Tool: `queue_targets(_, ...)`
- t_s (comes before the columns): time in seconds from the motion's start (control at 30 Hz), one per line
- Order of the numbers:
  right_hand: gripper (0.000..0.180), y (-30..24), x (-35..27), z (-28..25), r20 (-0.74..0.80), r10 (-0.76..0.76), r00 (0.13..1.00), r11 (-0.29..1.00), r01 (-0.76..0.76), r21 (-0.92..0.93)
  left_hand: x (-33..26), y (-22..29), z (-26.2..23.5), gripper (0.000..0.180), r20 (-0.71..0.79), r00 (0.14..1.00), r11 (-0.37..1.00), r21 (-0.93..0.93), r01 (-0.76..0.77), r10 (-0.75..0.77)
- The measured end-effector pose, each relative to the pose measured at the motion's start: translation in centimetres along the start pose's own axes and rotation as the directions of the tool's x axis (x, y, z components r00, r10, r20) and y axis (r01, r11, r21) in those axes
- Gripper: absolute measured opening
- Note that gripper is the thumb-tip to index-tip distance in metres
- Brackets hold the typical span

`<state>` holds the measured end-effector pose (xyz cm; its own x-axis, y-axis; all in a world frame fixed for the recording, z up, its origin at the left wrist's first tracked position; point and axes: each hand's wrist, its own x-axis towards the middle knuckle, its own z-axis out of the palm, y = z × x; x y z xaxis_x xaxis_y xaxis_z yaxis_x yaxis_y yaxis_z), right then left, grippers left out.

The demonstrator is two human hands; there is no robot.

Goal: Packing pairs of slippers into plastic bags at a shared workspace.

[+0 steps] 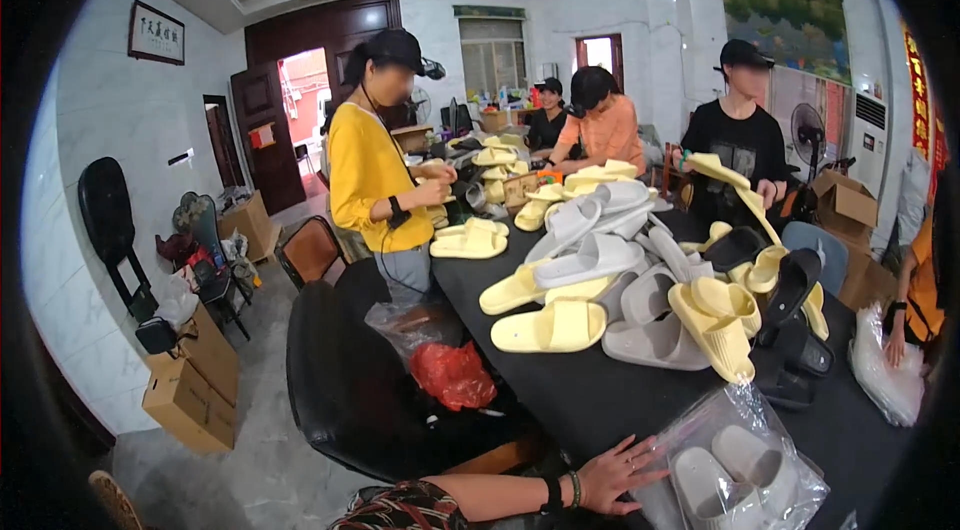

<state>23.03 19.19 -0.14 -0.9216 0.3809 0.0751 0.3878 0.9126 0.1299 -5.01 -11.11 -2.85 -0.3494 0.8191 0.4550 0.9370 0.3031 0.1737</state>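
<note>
My left hand [618,475] reaches in from the lower edge, with dark bands on its wrist and a patterned sleeve behind it. Its fingers are spread and lie flat on the black table [560,380], and the fingertips touch the left edge of a clear plastic bag [745,410]. Inside the bag lies a pair of grey slide slippers [730,475]. My right hand is out of the picture.
Piles of yellow slippers [550,327], grey slippers [650,330] and black slippers [795,310] cover the table. Several people work around it, the nearest in a yellow top [365,175]. A black chair [350,380] holding a red bag [455,373] stands at the table's left, with cardboard boxes [190,395] along the wall.
</note>
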Motion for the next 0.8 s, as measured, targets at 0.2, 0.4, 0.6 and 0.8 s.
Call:
queue_targets(0.2,0.102,0.1,0.7,0.2,-0.016,-0.039,0.999,0.997,0.038,-0.072,-0.2,-0.7,1.2,0.078,0.058,0.998,0.999,-0.025,0.032,-0.030)
queue_targets(0.4,0.105,2.8,-1.2,5.7,-0.024,0.031,0.999,0.996,-0.033,-0.087,1.6,-1.4,0.3,0.073,-0.049,0.998,0.997,-0.064,-0.043,0.040)
queue_targets(0.6,0.113,-1.3,1.4,1.2,0.035,0.079,0.996,0.964,-0.086,0.252,0.2,-1.3,-0.6,0.070,-0.052,0.998,1.000,0.014,0.022,-0.021)
queue_targets(0.8,0.116,-1.3,1.0,-0.7,0.085,0.136,0.987,0.950,-0.154,0.272,1.3,-0.7,0.0,0.068,-0.055,0.998,1.000,0.015,-0.005,0.006)
